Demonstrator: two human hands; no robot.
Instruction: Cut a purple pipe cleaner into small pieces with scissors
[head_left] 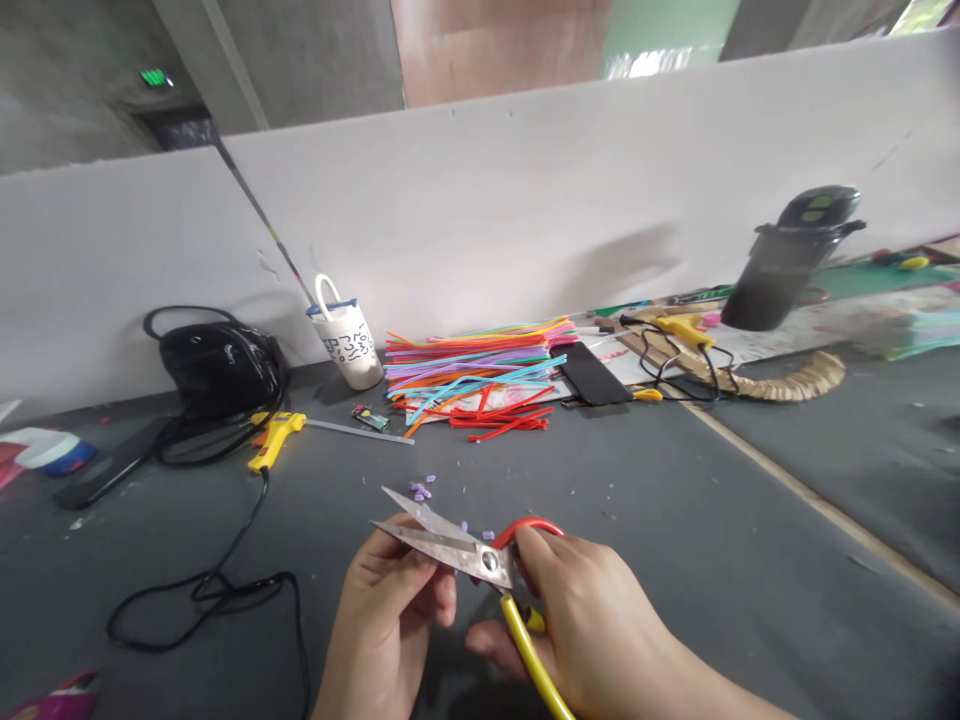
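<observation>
Clamping its fingers around open scissors (493, 565), the right hand (600, 605) seemed mid-trim, needing a steady left hand (385, 612), whose finger hold was unclear.

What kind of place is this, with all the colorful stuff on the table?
Probably a craft workshop or classroom: bundles of pipe cleaners, two glue guns and scissors cutting over little purple bits.

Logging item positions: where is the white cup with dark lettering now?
In the head view, the white cup is left of centre, between the glossy black bag and the multicoloured pipe cleaners, near the white partition.
</observation>
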